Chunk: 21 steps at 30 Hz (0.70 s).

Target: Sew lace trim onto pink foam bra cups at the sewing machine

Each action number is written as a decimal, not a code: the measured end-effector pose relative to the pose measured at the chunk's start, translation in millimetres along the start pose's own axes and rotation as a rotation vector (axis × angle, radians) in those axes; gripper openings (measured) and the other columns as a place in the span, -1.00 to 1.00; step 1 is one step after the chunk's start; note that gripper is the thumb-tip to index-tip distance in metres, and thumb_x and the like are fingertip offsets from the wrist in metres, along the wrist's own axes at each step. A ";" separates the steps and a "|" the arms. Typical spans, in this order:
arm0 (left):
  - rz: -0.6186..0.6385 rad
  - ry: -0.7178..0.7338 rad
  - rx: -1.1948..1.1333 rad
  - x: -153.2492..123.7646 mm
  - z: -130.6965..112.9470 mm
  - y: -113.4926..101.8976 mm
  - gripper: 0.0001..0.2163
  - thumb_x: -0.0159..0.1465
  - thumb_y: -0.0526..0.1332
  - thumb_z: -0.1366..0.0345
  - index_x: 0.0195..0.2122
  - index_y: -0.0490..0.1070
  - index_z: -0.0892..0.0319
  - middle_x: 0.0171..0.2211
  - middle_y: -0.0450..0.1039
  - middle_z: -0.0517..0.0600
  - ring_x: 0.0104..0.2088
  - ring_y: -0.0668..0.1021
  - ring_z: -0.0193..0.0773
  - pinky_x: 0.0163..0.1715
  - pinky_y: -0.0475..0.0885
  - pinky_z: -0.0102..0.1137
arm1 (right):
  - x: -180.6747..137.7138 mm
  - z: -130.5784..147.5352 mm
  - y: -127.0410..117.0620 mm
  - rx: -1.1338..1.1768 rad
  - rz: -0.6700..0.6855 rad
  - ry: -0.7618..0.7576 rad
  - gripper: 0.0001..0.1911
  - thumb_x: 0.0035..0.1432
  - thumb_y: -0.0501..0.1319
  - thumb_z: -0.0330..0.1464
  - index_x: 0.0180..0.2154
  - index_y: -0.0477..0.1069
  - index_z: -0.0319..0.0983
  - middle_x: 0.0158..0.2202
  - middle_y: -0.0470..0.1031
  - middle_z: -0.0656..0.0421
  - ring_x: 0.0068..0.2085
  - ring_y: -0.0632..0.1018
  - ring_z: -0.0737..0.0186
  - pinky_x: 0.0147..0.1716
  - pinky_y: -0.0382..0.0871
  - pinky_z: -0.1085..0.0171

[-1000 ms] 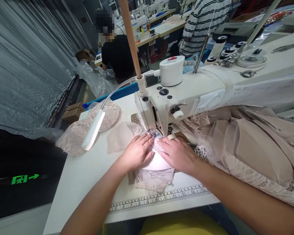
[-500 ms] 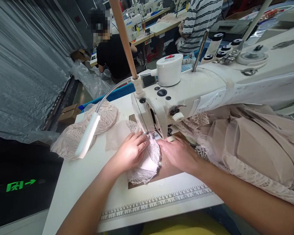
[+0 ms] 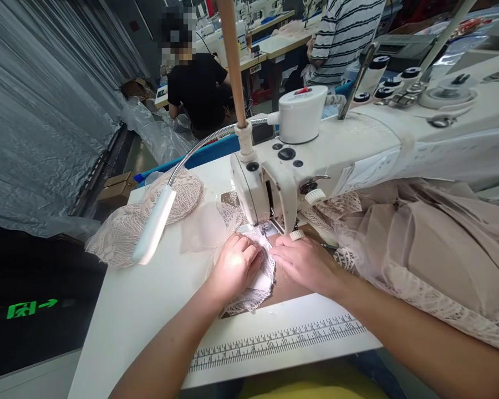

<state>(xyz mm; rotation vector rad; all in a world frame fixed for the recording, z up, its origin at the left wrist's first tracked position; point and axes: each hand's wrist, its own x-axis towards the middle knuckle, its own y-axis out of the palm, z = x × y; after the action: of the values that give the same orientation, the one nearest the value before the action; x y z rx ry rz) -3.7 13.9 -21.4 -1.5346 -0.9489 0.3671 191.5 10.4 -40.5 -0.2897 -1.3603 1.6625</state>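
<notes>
A pale pink lace piece (image 3: 268,272) with a scalloped edge and a plain white inner part lies at the sewing machine's needle area (image 3: 267,224). My left hand (image 3: 238,266) rests on it with curled fingers, gathering the fabric just in front of the machine head. At the piece's right edge, my right hand (image 3: 301,260) has its fingers bent together, the thumb and fingertips meeting the lace. The exact grip of both hands is partly hidden. Sheer fabric (image 3: 203,227) spreads out left of the needle area.
More lace pieces (image 3: 120,235) lie left under a lit lamp (image 3: 154,224) on a bendable neck. Heaped beige fabric (image 3: 444,249) fills the right side. A printed ruler (image 3: 274,344) runs along the table's front edge. Two people (image 3: 197,94) are at the back.
My left hand has gone from flatter fingers to curled ones, drawn slightly back from the needle area. The lace piece has shifted a little, and the camera view has turned slightly.
</notes>
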 end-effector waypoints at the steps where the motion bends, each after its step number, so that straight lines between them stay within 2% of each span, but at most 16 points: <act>1: -0.015 -0.010 0.000 0.5 0.2 2.2 -0.78 0.35 0.05 0.32 -0.36 0.43 0.21 -0.45 0.37 0.04 -0.38 0.38 -0.23 -0.37 0.36 -0.34 | 0.7 0.4 -0.5 -0.001 0.003 0.008 -0.66 0.24 0.06 -0.47 -0.58 0.34 -0.24 -0.55 0.29 0.23 -0.47 0.30 0.34 -0.43 0.13 0.33; 5: -0.065 -0.013 0.041 1.9 3.1 10.8 -0.76 0.34 0.02 0.37 -0.45 0.37 0.21 -0.49 0.35 0.03 -0.41 0.37 -0.23 -0.40 0.33 -0.34 | 3.3 1.3 0.1 -0.003 -0.001 0.052 -0.64 0.22 0.04 -0.51 -0.62 0.31 -0.23 -0.59 0.29 0.24 -0.49 0.31 0.34 -0.45 0.13 0.33; 9: -0.054 -0.041 0.036 0.9 5.8 14.9 -0.78 0.34 -0.01 0.39 -0.41 0.34 0.20 -0.45 0.36 0.06 -0.38 0.38 -0.19 -0.37 0.34 -0.30 | 4.4 0.2 3.5 0.011 -0.034 0.091 -0.67 0.19 0.08 -0.51 -0.61 0.34 -0.23 -0.61 0.35 0.24 -0.50 0.34 0.34 -0.45 0.13 0.33; 12: -0.034 -0.087 -0.036 -0.5 6.7 14.9 -0.81 0.33 -0.01 0.39 -0.39 0.33 0.20 -0.43 0.36 0.06 -0.37 0.37 -0.20 -0.36 0.34 -0.30 | 5.4 -0.3 5.0 0.010 -0.023 0.107 -0.72 0.19 0.10 -0.49 -0.55 0.41 -0.23 -0.56 0.43 0.22 -0.47 0.40 0.33 -0.43 0.17 0.33; 15: -0.022 -0.095 -0.054 -1.4 7.1 15.2 -0.82 0.33 0.00 0.37 -0.40 0.32 0.20 -0.42 0.36 0.06 -0.37 0.36 -0.19 -0.36 0.34 -0.30 | 7.3 0.4 6.4 -0.085 -0.032 0.120 -0.85 0.17 0.17 -0.43 -0.42 0.47 -0.23 -0.53 0.47 0.20 -0.47 0.43 0.30 -0.46 0.17 0.33; 18: -0.017 -0.072 -0.038 -1.4 6.9 16.5 -0.82 0.33 0.00 0.38 -0.39 0.32 0.20 -0.42 0.36 0.07 -0.36 0.36 -0.19 -0.35 0.34 -0.29 | 8.3 1.7 7.9 -0.185 -0.042 0.069 -0.87 0.20 0.16 -0.43 -0.29 0.50 -0.22 -0.50 0.47 0.20 -0.51 0.40 0.33 -0.52 0.13 0.33; 21: -0.022 -0.064 -0.035 -0.8 6.0 17.5 -0.82 0.33 -0.01 0.39 -0.38 0.33 0.20 -0.42 0.35 0.06 -0.37 0.36 -0.20 -0.35 0.34 -0.29 | 7.3 2.0 9.1 -0.197 -0.033 -0.018 -0.75 0.23 0.07 -0.52 -0.38 0.49 -0.23 -0.46 0.46 0.20 -0.52 0.37 0.39 -0.54 0.11 0.35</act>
<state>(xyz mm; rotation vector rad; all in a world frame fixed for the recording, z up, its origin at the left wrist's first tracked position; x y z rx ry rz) -2.2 18.6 -39.3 -1.5507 -1.0259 0.3883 181.6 15.2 -45.0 -0.3654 -1.5378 1.5095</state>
